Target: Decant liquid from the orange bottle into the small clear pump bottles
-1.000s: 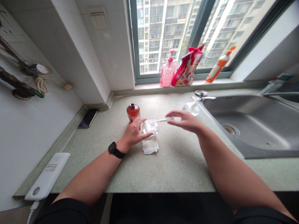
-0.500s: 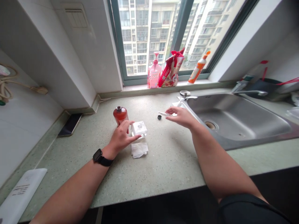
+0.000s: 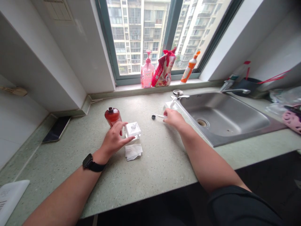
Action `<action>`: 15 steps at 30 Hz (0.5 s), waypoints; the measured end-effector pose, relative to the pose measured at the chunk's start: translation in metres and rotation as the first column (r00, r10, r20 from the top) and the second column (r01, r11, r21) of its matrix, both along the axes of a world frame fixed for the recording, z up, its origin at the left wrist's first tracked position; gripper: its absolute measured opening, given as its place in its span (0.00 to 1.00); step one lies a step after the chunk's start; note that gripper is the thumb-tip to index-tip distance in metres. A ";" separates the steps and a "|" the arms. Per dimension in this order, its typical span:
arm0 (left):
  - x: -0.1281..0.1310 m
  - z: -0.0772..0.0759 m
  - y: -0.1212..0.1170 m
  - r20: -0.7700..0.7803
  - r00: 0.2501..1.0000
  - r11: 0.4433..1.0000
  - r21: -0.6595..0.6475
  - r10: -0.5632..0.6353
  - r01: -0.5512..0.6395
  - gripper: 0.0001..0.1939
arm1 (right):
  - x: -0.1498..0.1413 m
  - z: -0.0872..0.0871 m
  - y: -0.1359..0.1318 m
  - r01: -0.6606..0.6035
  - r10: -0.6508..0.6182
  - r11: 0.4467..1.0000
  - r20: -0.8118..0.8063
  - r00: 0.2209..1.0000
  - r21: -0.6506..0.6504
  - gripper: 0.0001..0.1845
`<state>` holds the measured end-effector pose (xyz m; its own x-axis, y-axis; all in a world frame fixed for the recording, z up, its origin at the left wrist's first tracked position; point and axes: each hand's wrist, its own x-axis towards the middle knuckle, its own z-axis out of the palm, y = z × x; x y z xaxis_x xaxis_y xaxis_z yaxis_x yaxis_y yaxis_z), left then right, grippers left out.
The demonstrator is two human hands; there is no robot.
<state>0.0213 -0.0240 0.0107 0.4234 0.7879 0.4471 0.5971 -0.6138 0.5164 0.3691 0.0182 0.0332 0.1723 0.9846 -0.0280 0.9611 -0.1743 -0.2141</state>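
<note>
My left hand [image 3: 115, 135] curves around a small square clear container [image 3: 133, 130] with a whitish top, thumb on its near side and fingers on its far left side. Right behind those fingers stands a reddish-brown bottle [image 3: 113, 116], its neck uncapped. A folded white tissue [image 3: 134, 152] lies just in front of the container. Low over the counter, my right hand [image 3: 173, 119] pinches a thin white stick-like piece [image 3: 161, 116], whose exact kind I cannot make out. The far end of that piece points at a small black cap [image 3: 153, 117] on the counter.
The steel sink [image 3: 225, 116] is at the right, with a faucet [image 3: 236, 90]. A pink pump bottle [image 3: 147, 73], a red bag [image 3: 164, 70] and an orange-and-white bottle [image 3: 188, 69] stand on the sill. A dark phone [image 3: 57, 129] lies at the left.
The view has shifted to the right. My right hand has lowered slightly, and the white piece's tip is now nearer the black cap. My left hand stays around the container.
</note>
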 end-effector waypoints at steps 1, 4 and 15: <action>0.000 0.000 0.000 0.000 1.000 1.000 -0.001 0.000 0.000 0.27 | -0.001 0.000 0.000 0.002 -0.002 1.000 0.000 1.000 -0.007 0.15; -0.001 -0.001 0.001 -0.001 1.000 1.000 -0.002 -0.002 0.002 0.28 | -0.002 -0.001 -0.001 0.003 -0.003 1.000 0.001 1.000 -0.026 0.14; 0.000 -0.002 0.000 0.022 1.000 1.000 -0.016 0.019 -0.018 0.28 | 0.000 -0.010 0.004 -0.015 0.015 0.999 0.005 1.000 -0.030 0.15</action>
